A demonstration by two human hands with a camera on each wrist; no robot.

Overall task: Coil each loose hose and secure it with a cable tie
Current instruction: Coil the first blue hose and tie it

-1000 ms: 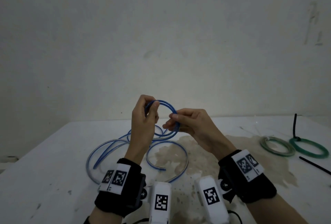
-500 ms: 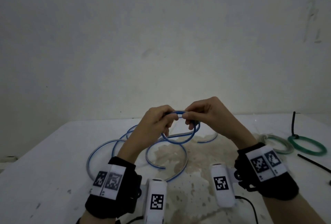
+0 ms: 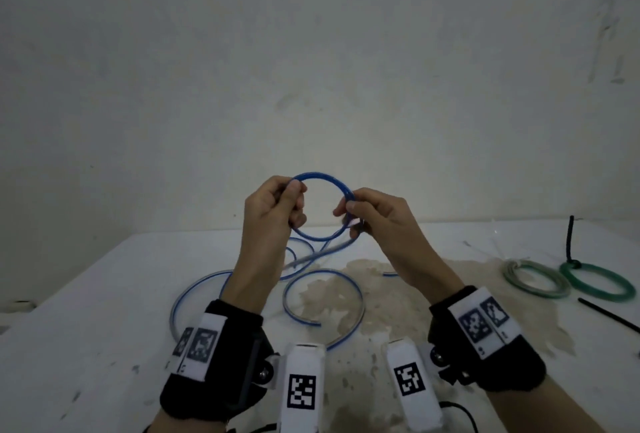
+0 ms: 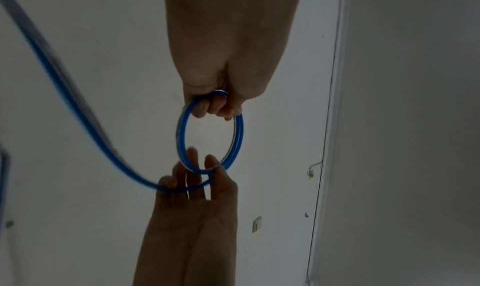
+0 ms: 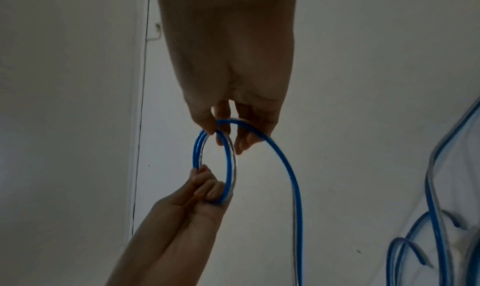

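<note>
A thin blue hose (image 3: 322, 176) forms a small round coil held up above the table. My left hand (image 3: 277, 205) pinches the coil's left side, fingers curled round it (image 4: 215, 105). My right hand (image 3: 367, 212) pinches the coil's right side between thumb and fingers (image 5: 221, 126). The coil shows about two turns (image 4: 237, 138) (image 5: 200, 150). The rest of the hose (image 3: 325, 294) trails down from my right hand and lies in loose loops on the white table (image 3: 86, 328).
At the right of the table lie a grey-green coiled hose (image 3: 535, 282) and a green coiled hose (image 3: 597, 283) bound by a black cable tie (image 3: 569, 238). Another loose black tie (image 3: 609, 315) lies near the right edge. A brown stain covers the table's middle.
Both hands have risen and spread apart, opening the coil into a wider upright ring. More hose has been drawn off the table into the coil.
</note>
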